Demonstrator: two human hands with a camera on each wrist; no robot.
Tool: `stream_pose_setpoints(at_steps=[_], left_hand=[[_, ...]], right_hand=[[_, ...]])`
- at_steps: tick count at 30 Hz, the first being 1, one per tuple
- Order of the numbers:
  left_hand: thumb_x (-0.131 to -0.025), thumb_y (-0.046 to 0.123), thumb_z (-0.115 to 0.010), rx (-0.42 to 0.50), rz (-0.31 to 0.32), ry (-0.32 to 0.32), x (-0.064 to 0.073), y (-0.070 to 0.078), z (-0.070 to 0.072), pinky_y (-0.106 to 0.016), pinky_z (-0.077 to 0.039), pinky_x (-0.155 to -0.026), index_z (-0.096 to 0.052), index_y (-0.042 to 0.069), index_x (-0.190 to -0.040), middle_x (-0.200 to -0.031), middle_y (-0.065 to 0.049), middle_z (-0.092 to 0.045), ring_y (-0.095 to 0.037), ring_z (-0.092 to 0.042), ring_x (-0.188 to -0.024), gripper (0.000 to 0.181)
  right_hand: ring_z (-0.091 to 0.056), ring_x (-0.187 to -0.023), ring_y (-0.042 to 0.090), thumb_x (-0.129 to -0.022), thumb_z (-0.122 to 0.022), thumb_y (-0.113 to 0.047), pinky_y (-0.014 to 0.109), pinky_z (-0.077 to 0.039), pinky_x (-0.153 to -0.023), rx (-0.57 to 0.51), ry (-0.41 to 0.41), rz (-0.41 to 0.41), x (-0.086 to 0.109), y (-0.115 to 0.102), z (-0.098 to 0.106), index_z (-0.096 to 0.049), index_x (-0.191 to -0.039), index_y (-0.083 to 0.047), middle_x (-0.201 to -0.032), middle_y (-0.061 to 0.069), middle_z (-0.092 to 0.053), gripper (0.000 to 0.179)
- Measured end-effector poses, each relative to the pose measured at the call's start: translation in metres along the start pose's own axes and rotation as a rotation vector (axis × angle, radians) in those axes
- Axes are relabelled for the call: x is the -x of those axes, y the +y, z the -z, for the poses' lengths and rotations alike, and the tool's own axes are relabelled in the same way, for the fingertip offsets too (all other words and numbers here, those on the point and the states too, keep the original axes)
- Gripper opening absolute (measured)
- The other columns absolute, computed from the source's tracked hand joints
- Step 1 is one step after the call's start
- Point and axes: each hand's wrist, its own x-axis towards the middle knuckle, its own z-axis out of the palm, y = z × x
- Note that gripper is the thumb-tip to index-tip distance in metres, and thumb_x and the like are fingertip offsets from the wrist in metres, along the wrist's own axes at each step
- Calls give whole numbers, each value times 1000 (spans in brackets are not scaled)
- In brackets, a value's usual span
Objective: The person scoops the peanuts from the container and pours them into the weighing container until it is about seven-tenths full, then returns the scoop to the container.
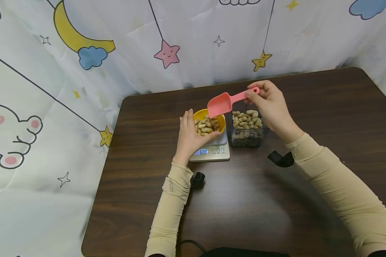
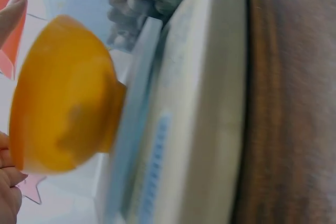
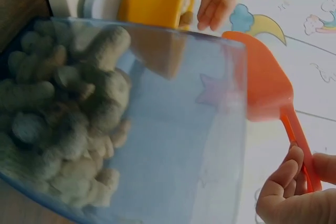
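Observation:
A yellow bowl (image 1: 223,125) of peanuts (image 1: 206,125) sits on a kitchen scale (image 1: 213,154), whose display seems to read 60.8. My left hand (image 1: 193,134) is spread at the bowl's rim, fingers along its left side and thumb at the near side. The left wrist view shows the thumb (image 2: 11,15) apart from the bowl's wall and fingertips right at the rim. With thumb and fingers, my right hand (image 1: 270,107) pinches the handle end of a pink scoop (image 1: 219,104). No peanuts show in the scoop, whose front edge overlaps the bowl's far rim.
A clear plastic bin (image 1: 247,139) holding more peanuts (image 3: 79,129) stands just right of the scale, below the right hand. The dark wooden table (image 1: 141,142) ends at a patterned curtain (image 1: 199,60) behind. A black cable (image 1: 193,242) lies at the near edge.

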Motion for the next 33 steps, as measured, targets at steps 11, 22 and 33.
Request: stream_pose_setpoints(at_steps=[11, 22, 33], left_hand=[[-65, 63, -73, 15, -40, -18, -9, 21, 6, -49, -15, -118, -14, 7, -149, -155, -12, -19, -32, -14, -145, 117], [-65, 69, -68, -38, -105, -52, -18, 48, 9, -42, -10, -121, -11, 10, -151, -157, -8, -15, -24, -11, -147, 119], [-64, 73, -65, -62, -189, -127, -26, 77, -2, -33, -3, -121, -9, 12, -151, -158, -3, -13, -18, -5, -147, 120]], right_hand=[[-61, -73, 12, -85, -65, -7, 16, -53, -68, -334, 51, 63, 1, -15, 21, -53, -104, -1, -84, 5, -64, 24], [-61, -69, 16, -82, -67, -3, 19, -53, -66, -466, 130, 80, 4, -17, 48, -52, -105, 4, -87, 9, -63, 28], [-62, -69, 15, -81, -69, -4, 18, -54, -65, -432, 164, 64, 8, -4, 62, -54, -102, 3, -87, 8, -63, 27]])
